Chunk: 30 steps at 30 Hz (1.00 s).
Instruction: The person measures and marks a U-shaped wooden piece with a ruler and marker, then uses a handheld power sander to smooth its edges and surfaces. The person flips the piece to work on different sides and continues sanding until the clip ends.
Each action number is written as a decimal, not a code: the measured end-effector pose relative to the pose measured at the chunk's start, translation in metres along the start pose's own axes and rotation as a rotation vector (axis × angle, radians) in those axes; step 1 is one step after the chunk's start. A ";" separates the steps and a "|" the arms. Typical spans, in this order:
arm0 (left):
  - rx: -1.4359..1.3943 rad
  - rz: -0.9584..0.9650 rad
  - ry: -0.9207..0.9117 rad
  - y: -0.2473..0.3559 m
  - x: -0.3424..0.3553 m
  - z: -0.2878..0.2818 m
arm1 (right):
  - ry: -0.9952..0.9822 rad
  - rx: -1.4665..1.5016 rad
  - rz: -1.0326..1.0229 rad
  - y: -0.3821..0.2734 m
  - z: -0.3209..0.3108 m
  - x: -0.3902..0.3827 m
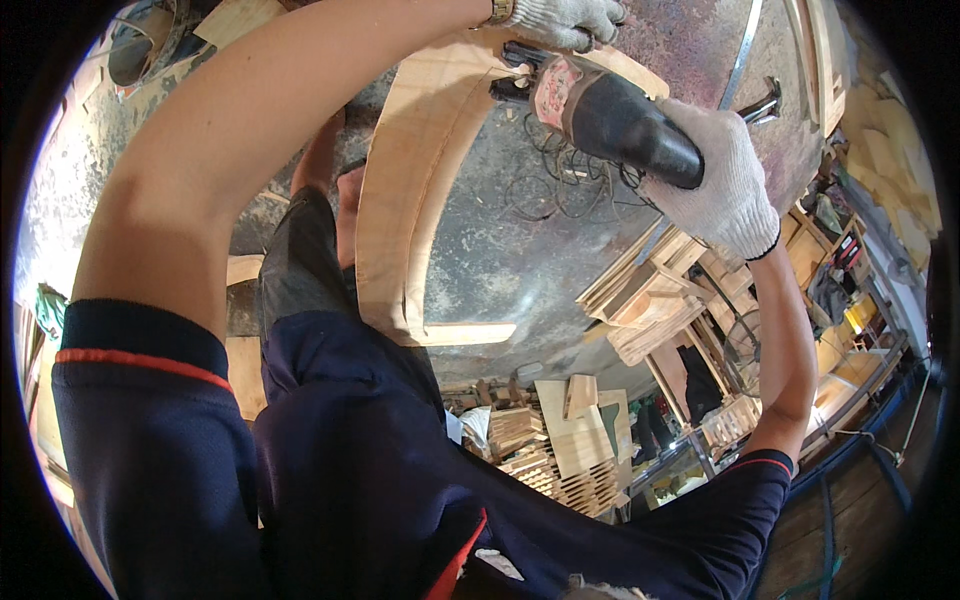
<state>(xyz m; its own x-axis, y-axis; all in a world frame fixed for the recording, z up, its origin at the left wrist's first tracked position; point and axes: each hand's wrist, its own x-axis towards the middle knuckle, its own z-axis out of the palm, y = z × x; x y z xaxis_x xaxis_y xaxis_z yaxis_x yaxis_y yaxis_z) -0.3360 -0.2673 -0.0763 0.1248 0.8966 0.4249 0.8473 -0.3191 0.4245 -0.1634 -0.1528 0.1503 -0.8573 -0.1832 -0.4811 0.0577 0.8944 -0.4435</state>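
Note:
My right hand (712, 185), in a white knit glove, is closed round a black power tool (630, 125) with a pale patterned patch near its front, which rests on a curved plywood piece (390, 200). My left hand (570, 20), also gloved, is at the top edge, fingers curled on the plywood beside the tool's head; its grip is partly hidden. The plywood arcs down toward my body and ends in a straight strip along the bottom. A dark cable hangs from the tool, with loops of thin cord or wire below it.
My bare foot (350, 210) is left of the plywood on the stained grey floor (480, 270). Stacked wood offcuts (650, 300) lie at the right, more boards (565, 420) at the bottom. A long metal strip (738, 60) and long timber pieces (820, 60) are at the upper right.

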 end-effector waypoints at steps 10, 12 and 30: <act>0.002 -0.014 0.001 0.000 0.000 0.004 | -0.008 -0.019 0.027 0.001 0.003 0.001; 0.003 -0.035 -0.031 0.000 0.000 0.003 | -0.004 0.003 0.011 0.001 0.003 0.001; 0.015 -0.050 -0.065 0.005 0.001 0.000 | -0.065 -0.006 0.023 -0.008 -0.002 0.005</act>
<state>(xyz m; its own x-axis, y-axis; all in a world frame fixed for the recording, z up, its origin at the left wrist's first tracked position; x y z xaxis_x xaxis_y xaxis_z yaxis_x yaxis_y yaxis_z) -0.3321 -0.2684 -0.0736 0.1145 0.9296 0.3504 0.8608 -0.2689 0.4320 -0.1692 -0.1599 0.1528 -0.8209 -0.1888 -0.5389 0.0735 0.9010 -0.4276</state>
